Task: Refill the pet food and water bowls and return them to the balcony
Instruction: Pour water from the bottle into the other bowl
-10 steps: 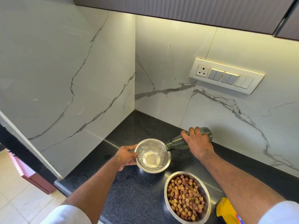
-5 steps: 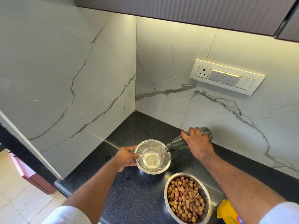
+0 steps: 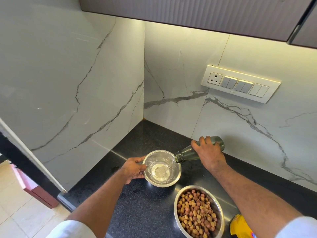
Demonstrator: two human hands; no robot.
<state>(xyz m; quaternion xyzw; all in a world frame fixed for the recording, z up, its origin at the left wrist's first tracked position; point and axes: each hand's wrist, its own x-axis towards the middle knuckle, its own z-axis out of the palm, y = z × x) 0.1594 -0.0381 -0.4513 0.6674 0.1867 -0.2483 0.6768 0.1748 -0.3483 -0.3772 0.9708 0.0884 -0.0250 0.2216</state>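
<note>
A small steel water bowl (image 3: 176, 176) stands on the black counter (image 3: 145, 208), with water rippling in its bottom. My left hand (image 3: 134, 168) grips its left rim. A green glass bottle (image 3: 186, 152) lies tipped almost flat, its mouth over the bowl's right rim, and a thin stream of water runs from it into the bowl. My right hand (image 3: 208, 152) is wrapped around the bottle's body. A larger steel food bowl (image 3: 219, 213) full of brown kibble sits nearer to me on the right.
A yellow food packet (image 3: 241, 226) lies right of the food bowl at the bottom edge. Marble walls close the counter's corner behind and to the left. A switch panel (image 3: 240, 84) hangs on the back wall. The counter's edge (image 3: 66, 201) drops to a tiled floor at left.
Water keeps pouring and the level in the small bowl has risen a little. Both hands and the bottle hold nearly the same pose.
</note>
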